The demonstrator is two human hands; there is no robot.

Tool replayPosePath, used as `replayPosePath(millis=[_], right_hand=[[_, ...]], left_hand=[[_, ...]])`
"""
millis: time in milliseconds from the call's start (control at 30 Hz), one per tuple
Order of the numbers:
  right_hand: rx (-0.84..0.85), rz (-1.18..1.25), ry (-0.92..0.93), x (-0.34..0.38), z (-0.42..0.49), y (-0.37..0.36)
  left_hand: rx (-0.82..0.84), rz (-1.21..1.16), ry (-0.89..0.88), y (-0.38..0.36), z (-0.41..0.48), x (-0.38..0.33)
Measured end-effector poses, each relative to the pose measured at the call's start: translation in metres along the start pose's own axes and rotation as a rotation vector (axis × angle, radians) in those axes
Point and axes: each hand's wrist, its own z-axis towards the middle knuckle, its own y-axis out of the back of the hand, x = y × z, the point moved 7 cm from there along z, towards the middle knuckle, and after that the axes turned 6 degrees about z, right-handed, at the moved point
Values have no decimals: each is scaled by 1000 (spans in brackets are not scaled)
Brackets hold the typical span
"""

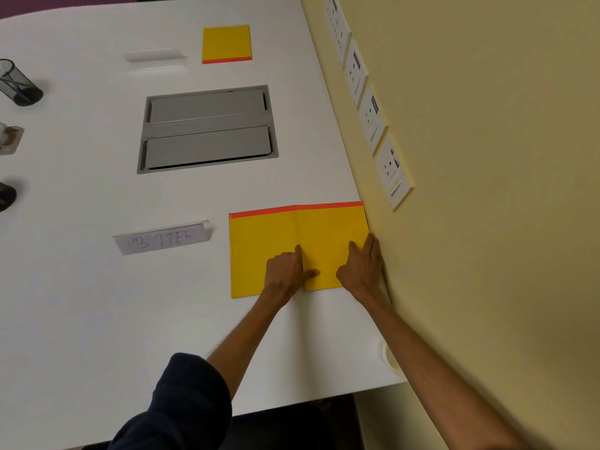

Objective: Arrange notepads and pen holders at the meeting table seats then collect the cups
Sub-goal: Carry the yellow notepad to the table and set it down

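Two yellow notepads with orange top strips lie side by side on the white table [97, 303], the left notepad [256, 241] and the right notepad [331, 232] against the wall. My left hand [287, 271] rests at the seam between them, index finger and thumb stretched onto the right pad. My right hand [362, 267] lies flat on the right pad's right edge, beside the wall. A third yellow notepad [226, 43] sits at the far seat. A black mesh pen holder [19, 83] stands at the far left. A paper cup [393, 358] shows partly behind my right forearm.
A clear name plate reading "BITTER" [164, 240] lies left of the pads; another name plate [156, 58] sits at the far seat. A grey cable hatch [207, 129] is set in the table's middle. Wall sockets [373, 118] line the yellow wall on the right.
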Motion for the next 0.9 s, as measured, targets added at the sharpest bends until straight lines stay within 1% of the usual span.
replayPosePath(millis=[67,133,233,367,500,600,700,800,900], right_hand=[[-33,-33,57,4,-1,-3],[-4,-33,97,6,-1,-8],[48,62,86,1,-2,-15],[37,98,93,-3,-6,-17],[39,81,89,-1,-6,-14],[18,58,81,8,-8,-11],[-12,84,179,35,-15,-11],[48,118,318,74,-28,-25],[117,53,436,109,-42,-47]], left_hand=[[-1,22,5,-3,0,-2],[-11,27,11,-3,-1,-3],[-46,29,1,0,-4,-3],[-65,-10,22,2,-11,-4],[-83,-130,27,5,-20,-2],[-136,-235,70,12,-31,11],[-177,-269,178,18,-45,38],[-152,-286,332,13,-61,71],[-111,-315,474,2,-71,101]])
